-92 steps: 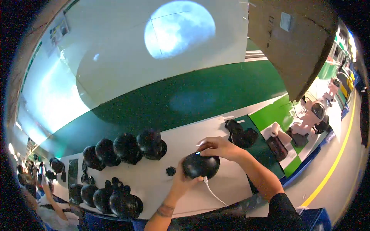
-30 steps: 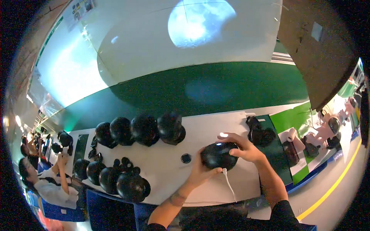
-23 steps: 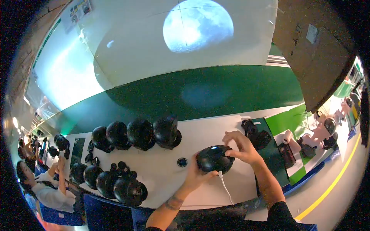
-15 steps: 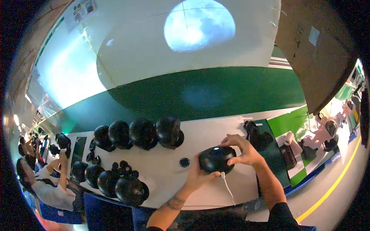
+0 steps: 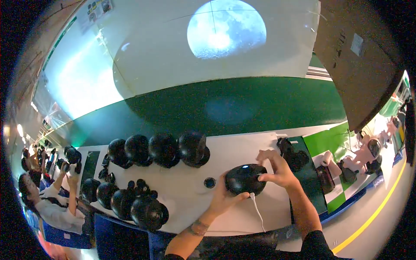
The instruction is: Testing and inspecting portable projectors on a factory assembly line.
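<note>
Off-white wall: round bluish-white moon projection sharper than half a second ago. Above white desk, left grip cups glossy black ball; right grip half-open, bent fingers lifted, thumb at ball.

Glare-lit wall, grainy dark edges

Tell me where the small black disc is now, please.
In the head view, the small black disc lies mid-picture on the white table, between the lower row of black globes and the left hand.

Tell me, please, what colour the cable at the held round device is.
The cable is white, best seen in the head view.
</note>
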The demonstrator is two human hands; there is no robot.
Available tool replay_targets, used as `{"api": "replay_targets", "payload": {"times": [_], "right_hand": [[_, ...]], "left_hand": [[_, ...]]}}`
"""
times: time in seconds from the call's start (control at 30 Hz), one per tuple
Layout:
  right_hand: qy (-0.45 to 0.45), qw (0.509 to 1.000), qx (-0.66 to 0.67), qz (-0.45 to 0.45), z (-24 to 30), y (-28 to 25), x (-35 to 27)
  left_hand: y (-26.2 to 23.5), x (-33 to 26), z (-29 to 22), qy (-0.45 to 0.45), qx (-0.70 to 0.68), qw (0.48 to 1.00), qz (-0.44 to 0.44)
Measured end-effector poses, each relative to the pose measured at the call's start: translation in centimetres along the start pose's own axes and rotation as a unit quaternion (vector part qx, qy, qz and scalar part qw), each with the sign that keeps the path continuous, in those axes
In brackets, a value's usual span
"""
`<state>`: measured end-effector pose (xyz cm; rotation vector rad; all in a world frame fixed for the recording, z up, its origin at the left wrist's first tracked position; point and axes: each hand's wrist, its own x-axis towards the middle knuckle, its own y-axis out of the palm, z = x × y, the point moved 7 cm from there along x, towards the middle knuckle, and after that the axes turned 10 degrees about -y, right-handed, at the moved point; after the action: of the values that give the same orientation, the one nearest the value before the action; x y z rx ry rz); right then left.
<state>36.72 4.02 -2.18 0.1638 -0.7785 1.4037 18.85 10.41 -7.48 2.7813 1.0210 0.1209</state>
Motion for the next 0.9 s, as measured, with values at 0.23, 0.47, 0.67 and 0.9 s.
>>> {"api": "replay_targets", "payload": {"times": [0.23, 0.47, 0.67, 0.9], "right_hand": [[0.076, 0.993, 0.087, 0.013, -0.3, 0.7, 0.3], [0.092, 0.985, 0.144, 0.003, 0.7, 1.9, 0.8], [0.039, 0.998, 0.051, 0.029, -1.0, 0.7, 0.0], [0.099, 0.982, 0.161, -0.018, -0.7, 1.8, -0.1]], "left_hand": [[-0.5, 0.0, 0.3, -0.007, -0.013, 1.0, 0.007], [-0.9, -0.2, 0.4, 0.006, 0.033, 0.999, -0.007], [-0.6, 0.2, 1.1, -0.003, -0.003, 1.0, 0.002], [0.1, -0.2, -0.2, -0.011, -0.036, 0.999, 0.004]]}}
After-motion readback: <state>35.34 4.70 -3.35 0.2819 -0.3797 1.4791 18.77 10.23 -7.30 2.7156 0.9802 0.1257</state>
